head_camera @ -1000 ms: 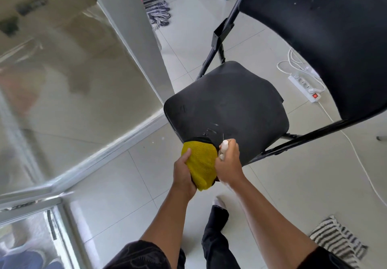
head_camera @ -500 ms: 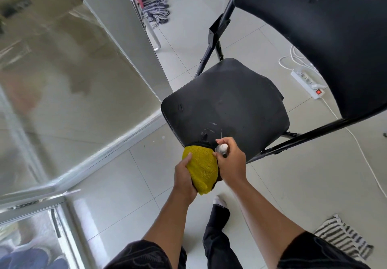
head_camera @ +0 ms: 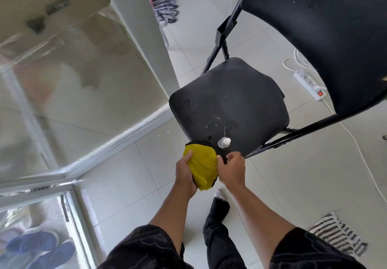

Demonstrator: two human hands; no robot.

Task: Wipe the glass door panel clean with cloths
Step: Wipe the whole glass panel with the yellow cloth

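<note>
Preparation is judged to be the step in hand, not wiping. In the head view, the only one given, the cloth, yellow and bunched, is gripped by the left hand, with the thumb laid over its top and the fingers beneath. It is held just off the near edge of the chair seat, above the floor. A black rim is seen round the cloth's far edge, perhaps a second cloth, though that cannot be settled. The right hand is held against the cloth's right edge with fingers partly curled; whether a fold is pinched or merely touched cannot be told. A small bottle with a white top stands free on the seat's near edge, just beyond both hands. The glass rises to the left, well apart from the hands, and no cloth is in contact with it. For the next move, it is judged that the cloth must be settled in a firm grip, carried left to the glass and pressed flat; if wetting is intended, the bottle would be wanted first. No brand, label or writing can be read: the bottle is too small, and only a red switch is shown on the power strip.
</note>
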